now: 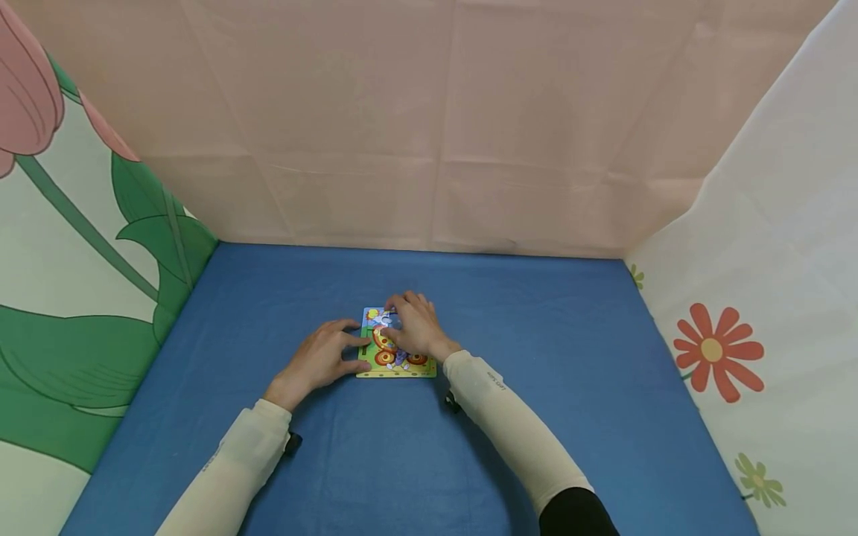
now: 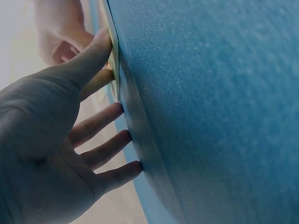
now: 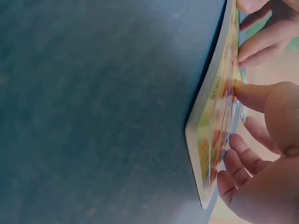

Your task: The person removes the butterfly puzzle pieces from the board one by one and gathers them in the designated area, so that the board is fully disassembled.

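Observation:
A small, flat, brightly coloured picture board (image 1: 385,359), which looks like a jigsaw puzzle, lies on the blue table. My left hand (image 1: 324,353) is at its left side, thumb and index finger touching the edge. In the left wrist view, the other fingers (image 2: 105,151) are spread and fairly straight, tips down at the table. Over the board's upper right is my right hand (image 1: 417,326), covering part of the picture. The right wrist view shows its thumb (image 3: 252,95) and bent fingertips on the board's face; I cannot tell whether a loose piece lies under them.
The blue tabletop (image 1: 536,327) surrounds the board. A plain beige sheet (image 1: 429,134) hangs behind the table. Printed cloths stand at both sides, green leaves (image 1: 74,357) on the left and a red flower (image 1: 713,350) on the right.

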Motion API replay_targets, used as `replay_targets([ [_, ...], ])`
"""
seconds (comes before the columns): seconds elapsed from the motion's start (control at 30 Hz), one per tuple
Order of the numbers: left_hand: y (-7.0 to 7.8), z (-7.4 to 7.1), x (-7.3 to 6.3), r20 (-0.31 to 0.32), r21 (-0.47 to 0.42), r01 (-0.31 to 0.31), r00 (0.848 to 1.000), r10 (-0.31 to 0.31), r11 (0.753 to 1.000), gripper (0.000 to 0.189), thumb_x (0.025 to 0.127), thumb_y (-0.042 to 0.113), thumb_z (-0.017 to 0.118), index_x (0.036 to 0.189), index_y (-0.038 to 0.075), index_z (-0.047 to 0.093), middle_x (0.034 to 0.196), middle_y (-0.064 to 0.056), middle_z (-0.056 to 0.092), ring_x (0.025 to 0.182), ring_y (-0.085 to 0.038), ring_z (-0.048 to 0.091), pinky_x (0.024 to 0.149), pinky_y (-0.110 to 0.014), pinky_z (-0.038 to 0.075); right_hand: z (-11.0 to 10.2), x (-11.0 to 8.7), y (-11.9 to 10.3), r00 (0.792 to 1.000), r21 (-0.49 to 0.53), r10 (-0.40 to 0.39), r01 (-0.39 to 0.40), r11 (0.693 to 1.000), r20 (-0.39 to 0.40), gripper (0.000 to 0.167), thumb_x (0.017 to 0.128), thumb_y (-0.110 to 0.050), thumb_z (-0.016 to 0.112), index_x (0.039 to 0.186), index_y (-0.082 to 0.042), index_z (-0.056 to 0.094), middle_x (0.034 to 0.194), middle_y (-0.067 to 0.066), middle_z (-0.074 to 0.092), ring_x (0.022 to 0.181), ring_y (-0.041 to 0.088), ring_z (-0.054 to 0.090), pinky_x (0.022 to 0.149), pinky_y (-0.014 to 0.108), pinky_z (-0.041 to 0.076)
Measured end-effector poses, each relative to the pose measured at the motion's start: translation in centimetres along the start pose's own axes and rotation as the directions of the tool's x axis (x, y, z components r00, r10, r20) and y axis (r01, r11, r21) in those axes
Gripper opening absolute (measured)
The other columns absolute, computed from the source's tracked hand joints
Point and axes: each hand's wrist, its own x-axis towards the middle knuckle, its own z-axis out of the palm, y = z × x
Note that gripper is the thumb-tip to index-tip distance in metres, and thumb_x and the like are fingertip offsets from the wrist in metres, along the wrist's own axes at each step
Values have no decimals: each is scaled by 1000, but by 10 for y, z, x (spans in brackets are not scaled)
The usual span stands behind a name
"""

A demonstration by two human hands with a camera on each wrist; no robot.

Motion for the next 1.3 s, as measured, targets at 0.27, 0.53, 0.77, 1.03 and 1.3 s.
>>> replay_targets([
  [0.27, 0, 1, -1, -6, -4, -3, 1000, 3, 1000, 50, 96, 37, 92, 138, 13, 83, 159, -24, 66, 147, -51, 62, 118, -72, 53, 0, 0, 3, 999, 47, -11, 13, 999, -41, 33, 108, -31, 80, 137, -16, 71, 136, 7, 71, 125, 29, 63, 111, 54, 50],
  [0.53, -2, 3, -4, -6, 1, -10, 1000, 10, 1000, 50, 96, 37, 92, 138, 13, 83, 159, -25, 66, 147, -52, 61, 119, -73, 52, 3, -1, 8, 994, 123, -59, 70, 990, -91, 23, 110, -26, 77, 128, -11, 76, 127, 8, 76, 121, 31, 69, 109, 54, 49],
  [0.77, -2, 2, -3, -13, 2, -9, 1000, 9, 1000, 49, 95, 37, 93, 138, 13, 83, 159, -24, 66, 146, -52, 62, 118, -72, 53, 2, 0, 9, 989, 197, -78, 101, 975, -123, 18, 111, -23, 76, 124, -9, 77, 124, 10, 79, 122, 31, 73, 121, 59, 51],
  [1.03, 0, 1, -3, -16, 1, -17, 1000, 17, 1000, 49, 95, 36, 93, 137, 12, 84, 158, -24, 67, 145, -51, 63, 115, -71, 55, 1, 0, 8, 991, 283, -47, 82, 956, -128, 10, 111, -21, 76, 118, -14, 78, 118, 4, 80, 118, 23, 78, 106, 46, 66],
  [1.3, 0, 1, -3, -21, -14, -19, 1000, 18, 1000, 50, 95, 35, 94, 138, 11, 83, 165, -25, 61, 148, -53, 60, 118, -73, 53, -3, -3, 8, 993, 411, -22, 69, 909, -116, 7, 109, -19, 78, 111, -13, 79, 104, 3, 81, 97, 18, 76, 83, 32, 64],
])
